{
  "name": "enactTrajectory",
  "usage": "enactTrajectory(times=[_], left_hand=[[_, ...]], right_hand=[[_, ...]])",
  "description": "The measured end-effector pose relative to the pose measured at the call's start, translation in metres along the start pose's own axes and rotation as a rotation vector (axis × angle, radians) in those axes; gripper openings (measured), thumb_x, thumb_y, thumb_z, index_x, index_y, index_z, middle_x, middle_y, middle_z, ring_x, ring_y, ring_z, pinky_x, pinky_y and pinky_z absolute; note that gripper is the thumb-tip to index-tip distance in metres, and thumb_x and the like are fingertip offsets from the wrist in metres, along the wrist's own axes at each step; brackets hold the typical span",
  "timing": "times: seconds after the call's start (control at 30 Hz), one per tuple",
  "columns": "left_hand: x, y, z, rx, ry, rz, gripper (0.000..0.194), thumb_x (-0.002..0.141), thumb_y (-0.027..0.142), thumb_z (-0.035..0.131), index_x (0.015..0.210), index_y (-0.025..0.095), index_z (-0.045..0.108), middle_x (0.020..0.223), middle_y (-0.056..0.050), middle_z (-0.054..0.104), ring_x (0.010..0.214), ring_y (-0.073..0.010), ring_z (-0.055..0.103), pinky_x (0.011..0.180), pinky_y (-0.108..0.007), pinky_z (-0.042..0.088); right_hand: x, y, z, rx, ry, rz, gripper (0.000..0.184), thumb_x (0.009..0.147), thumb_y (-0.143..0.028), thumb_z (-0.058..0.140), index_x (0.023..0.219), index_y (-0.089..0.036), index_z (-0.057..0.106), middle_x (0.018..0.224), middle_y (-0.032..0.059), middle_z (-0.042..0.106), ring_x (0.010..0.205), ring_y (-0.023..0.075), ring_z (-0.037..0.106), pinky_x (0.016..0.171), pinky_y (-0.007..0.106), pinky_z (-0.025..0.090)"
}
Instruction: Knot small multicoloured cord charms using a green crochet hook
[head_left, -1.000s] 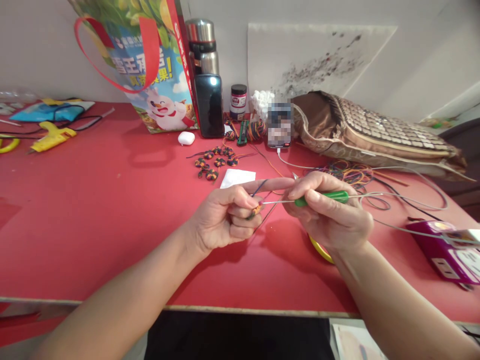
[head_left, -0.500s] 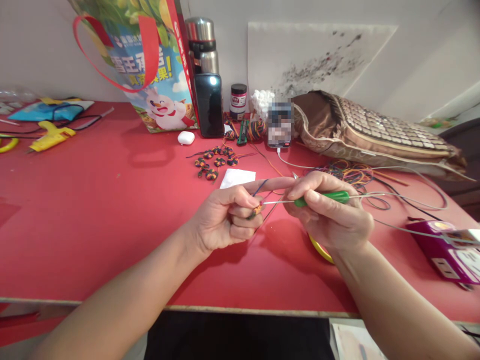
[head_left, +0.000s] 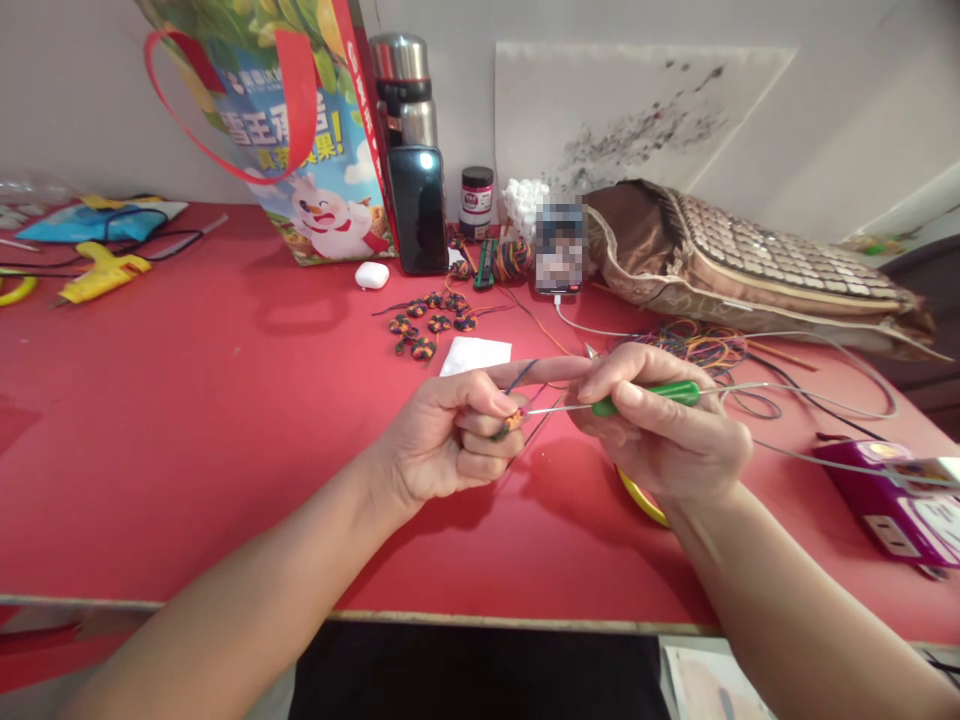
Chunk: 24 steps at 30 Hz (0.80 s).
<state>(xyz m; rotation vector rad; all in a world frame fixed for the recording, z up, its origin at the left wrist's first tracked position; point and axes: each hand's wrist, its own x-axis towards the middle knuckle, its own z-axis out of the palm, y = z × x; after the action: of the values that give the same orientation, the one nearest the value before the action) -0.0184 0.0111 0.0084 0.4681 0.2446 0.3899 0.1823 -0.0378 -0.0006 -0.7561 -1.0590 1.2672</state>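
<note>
My left hand (head_left: 466,430) is closed on a small crocheted piece (head_left: 513,422) in orange, dark green and pink yarn. Its index finger stretches out to the right, with a dark blue strand of yarn (head_left: 520,376) looped over it. My right hand (head_left: 664,420) grips the green handle of a crochet hook (head_left: 664,396) between thumb and fingers. The hook's thin metal shaft points left, its tip at the crocheted piece. Fingers hide most of the piece. Behind the hands lie several small crocheted rings (head_left: 439,323) in the same colours.
A white paper (head_left: 475,355) lies just behind my left hand. Yellow-handled scissors (head_left: 641,497) are partly under my right hand. A yarn tangle (head_left: 694,346), a charging phone (head_left: 559,250), a brown bag (head_left: 720,250) and a purple power box (head_left: 877,505) are beyond and to the right.
The crochet hook and my right hand have shifted very slightly to the right, with the shaft tilted a little more. My left hand stays in place.
</note>
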Motion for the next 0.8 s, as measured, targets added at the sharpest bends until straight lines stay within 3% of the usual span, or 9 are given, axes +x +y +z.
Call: enactTrajectory(times=[0.3,0.57,0.8], left_hand=[[0.001,-0.003,0.0,0.053,0.03,0.058,0.049,0.084,0.004,0.057,0.128,0.011,0.077,0.056,0.012,0.011,0.052,-0.0089,0.001,0.041,-0.016,0.012],[0.004,-0.005,0.006,0.096,0.082,0.11,0.044,0.08,0.006,0.063,0.119,0.016,0.081,0.058,0.01,0.018,0.054,-0.009,0.005,0.042,-0.016,0.013],[0.006,-0.006,0.005,0.102,0.135,0.173,0.038,0.083,0.007,0.063,0.114,0.018,0.082,0.055,0.011,0.017,0.051,-0.0081,0.005,0.043,-0.018,0.013]], right_hand=[[0.0,0.006,0.0,0.066,-0.019,-0.003,0.019,0.08,-0.038,0.091,0.079,-0.02,0.083,0.052,-0.0017,0.053,0.045,0.0088,0.033,0.046,0.029,0.028],[-0.002,0.01,0.003,0.118,-0.037,0.047,0.018,0.086,-0.039,0.086,0.084,-0.022,0.081,0.053,-0.0018,0.06,0.043,0.0091,0.037,0.047,0.027,0.028],[0.0,0.015,0.01,0.221,0.05,0.073,0.013,0.086,-0.033,0.086,0.085,-0.021,0.081,0.057,-0.0023,0.063,0.045,0.007,0.037,0.051,0.026,0.035]])
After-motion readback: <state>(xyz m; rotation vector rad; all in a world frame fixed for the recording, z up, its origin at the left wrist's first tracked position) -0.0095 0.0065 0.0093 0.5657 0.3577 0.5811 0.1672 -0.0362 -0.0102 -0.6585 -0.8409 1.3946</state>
